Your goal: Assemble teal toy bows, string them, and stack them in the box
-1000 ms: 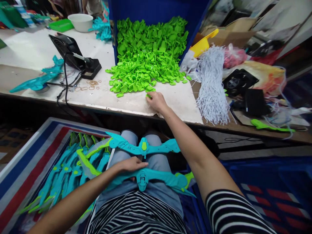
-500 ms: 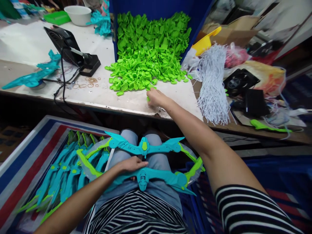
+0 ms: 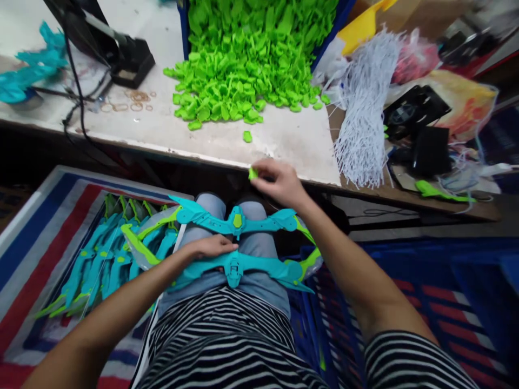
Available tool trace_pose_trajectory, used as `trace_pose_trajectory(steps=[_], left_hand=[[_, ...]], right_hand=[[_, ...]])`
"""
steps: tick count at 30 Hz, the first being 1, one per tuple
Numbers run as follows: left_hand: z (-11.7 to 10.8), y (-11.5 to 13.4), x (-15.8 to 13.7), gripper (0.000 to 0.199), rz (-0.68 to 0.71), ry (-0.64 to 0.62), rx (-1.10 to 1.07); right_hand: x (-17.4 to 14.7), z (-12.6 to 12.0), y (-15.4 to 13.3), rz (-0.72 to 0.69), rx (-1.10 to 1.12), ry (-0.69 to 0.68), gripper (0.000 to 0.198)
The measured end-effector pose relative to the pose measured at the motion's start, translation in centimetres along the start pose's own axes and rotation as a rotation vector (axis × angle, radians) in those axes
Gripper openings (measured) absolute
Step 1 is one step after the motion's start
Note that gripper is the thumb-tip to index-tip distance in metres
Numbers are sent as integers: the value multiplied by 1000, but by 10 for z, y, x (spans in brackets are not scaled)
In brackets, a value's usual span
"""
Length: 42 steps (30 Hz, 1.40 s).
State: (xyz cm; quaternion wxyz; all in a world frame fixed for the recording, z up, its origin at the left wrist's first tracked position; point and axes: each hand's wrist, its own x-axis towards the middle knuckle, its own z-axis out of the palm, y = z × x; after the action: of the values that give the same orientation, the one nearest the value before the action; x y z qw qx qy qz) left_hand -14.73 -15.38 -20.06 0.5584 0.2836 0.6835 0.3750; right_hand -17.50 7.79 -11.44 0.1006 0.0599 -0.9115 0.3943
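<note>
My right grip [image 3: 279,181] sits near the worktop [image 3: 295,146] edge; left grip [image 3: 213,246] clasps the nearer turquoise frame [image 3: 259,263] on my lap [image 3: 259,243], best kept steady. Right pinches a small green piece [image 3: 253,174]; I'd hold it by its rim.

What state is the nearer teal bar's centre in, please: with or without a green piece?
Without: the nearer bar shows teal and a dark recess at its centre, while the farther bar has a green piece.

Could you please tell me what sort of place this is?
Probably an assembly workshop, judging by the heap of green pieces, the worktable and the row of similar turquoise frames.
</note>
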Motion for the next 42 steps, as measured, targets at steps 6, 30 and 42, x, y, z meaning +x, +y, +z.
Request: trace_pose_trajectory(steps=[6,30,42], left_hand=[[2,-1,-2,61,-82,-78,-227],[7,-6,-2,48,44,-29,87],[11,-11,-5,53,98,-44,80]], right_hand=[[-160,56,-47,-207,-112,-235,26],[-195,108,-53,382,-131,-141,59],[-189,101,-49,362,-164,-329,75]])
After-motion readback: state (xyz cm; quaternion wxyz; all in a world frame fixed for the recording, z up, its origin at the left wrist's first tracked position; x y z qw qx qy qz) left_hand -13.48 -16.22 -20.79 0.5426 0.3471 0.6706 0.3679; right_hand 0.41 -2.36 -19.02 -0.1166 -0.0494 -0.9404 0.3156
